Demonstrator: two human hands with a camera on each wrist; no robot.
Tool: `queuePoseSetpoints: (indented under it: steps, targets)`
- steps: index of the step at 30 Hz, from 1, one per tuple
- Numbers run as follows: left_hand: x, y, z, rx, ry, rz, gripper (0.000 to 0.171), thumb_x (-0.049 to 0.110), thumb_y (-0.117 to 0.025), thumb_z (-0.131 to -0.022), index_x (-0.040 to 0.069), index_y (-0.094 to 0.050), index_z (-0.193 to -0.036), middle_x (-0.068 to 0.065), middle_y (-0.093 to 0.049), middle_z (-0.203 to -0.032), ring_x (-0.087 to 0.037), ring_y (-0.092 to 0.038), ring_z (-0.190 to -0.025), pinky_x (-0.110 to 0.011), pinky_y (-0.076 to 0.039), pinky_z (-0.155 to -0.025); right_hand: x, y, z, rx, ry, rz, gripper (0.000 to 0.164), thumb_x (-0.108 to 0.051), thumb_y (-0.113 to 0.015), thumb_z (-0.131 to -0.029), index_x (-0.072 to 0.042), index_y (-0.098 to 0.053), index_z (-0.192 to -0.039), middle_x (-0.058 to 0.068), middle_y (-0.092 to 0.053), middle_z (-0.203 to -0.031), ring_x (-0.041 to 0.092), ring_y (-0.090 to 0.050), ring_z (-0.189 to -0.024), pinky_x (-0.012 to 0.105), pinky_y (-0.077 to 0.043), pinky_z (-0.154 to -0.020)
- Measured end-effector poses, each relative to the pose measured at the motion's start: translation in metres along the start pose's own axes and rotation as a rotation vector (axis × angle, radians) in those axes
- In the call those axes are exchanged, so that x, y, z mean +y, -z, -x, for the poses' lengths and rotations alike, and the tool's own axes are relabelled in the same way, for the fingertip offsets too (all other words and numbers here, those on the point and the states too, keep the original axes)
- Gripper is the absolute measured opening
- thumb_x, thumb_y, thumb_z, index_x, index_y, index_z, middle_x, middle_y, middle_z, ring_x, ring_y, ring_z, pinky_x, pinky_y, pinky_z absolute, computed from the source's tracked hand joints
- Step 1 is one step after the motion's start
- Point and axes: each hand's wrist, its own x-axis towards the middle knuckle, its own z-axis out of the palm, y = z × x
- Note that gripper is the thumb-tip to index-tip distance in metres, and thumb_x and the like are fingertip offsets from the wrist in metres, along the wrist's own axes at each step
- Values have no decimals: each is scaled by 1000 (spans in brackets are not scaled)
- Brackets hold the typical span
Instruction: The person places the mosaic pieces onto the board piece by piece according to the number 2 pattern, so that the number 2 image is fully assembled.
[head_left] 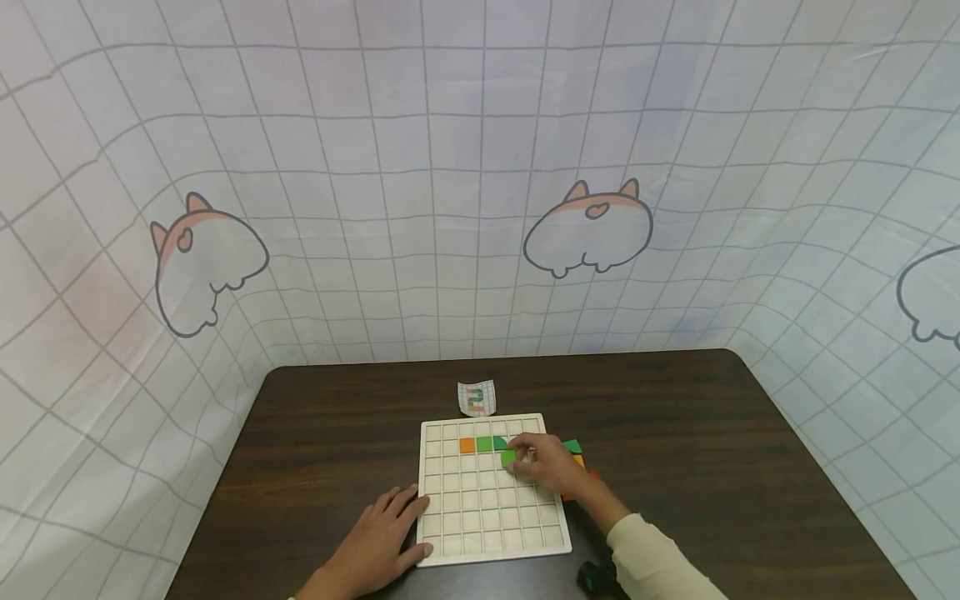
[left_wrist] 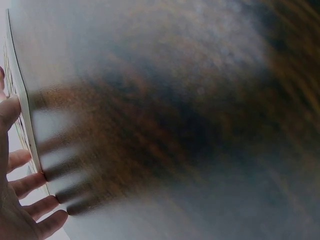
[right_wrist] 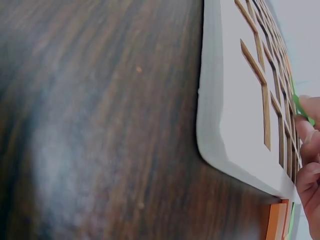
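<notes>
A white grid board (head_left: 480, 500) with rows of square recesses lies on the dark table. Along one upper row sit an orange square tile (head_left: 467, 446), a green square tile (head_left: 484, 444) and a dark green tile (head_left: 500, 443) with a curved side. My right hand (head_left: 551, 465) pinches a light green tile (head_left: 508, 458) between thumb and finger, close over the recess below the dark green one. In the right wrist view this green tile (right_wrist: 303, 109) shows at the fingertips. My left hand (head_left: 382, 533), fingers spread, touches the board's left edge; its fingers (left_wrist: 30, 185) reach the rim.
Beyond the board lies a small paper card (head_left: 477, 398) with a coloured grid pattern. Green, orange and red pieces (head_left: 573, 447) lie by the board's right edge, partly hidden by my right arm. A small black object (head_left: 595, 577) is near my right sleeve. Patterned cloth (head_left: 465, 208) hangs behind the table.
</notes>
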Motion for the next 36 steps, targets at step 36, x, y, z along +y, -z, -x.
queuePoseSetpoints:
  steps: [36]
  targets:
    - [0,0,0,-11,8,13,68,55,-62,-95,15,-49,-148,-17,-42,-155,-47,-42,-138,-67,-39,-101,-5,-6,-4,45,4,148,24,-23,-79,-88,-14,-77,-111,-6,-64,-95,10,-55,-85,27,-46,-73]
